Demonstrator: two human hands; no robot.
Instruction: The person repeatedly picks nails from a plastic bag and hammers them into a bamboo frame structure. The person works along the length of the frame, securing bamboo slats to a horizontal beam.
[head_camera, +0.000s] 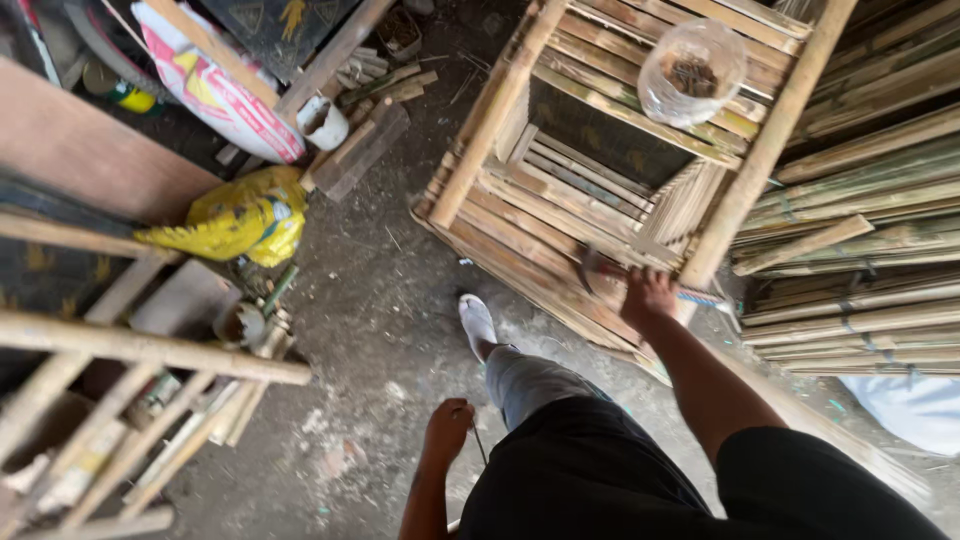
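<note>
Bamboo rack (560, 190) lies tipped on the dirt floor, plastic jar (692, 72) resting on its slats. Right hand (648, 297) closed round a hammer (598, 268) at the rack's lower edge. Left hand (448, 428) pinches a thin nail (479, 443), low by the knee. Risk: a glancing blow could split a slat or shake the jar off.

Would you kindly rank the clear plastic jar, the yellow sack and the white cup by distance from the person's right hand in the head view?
From the right hand:
1. Clear plastic jar, up on the bamboo frame, just right of the hand.
2. White cup, far upper left.
3. Yellow sack, left on the ground, slightly farther.
</note>
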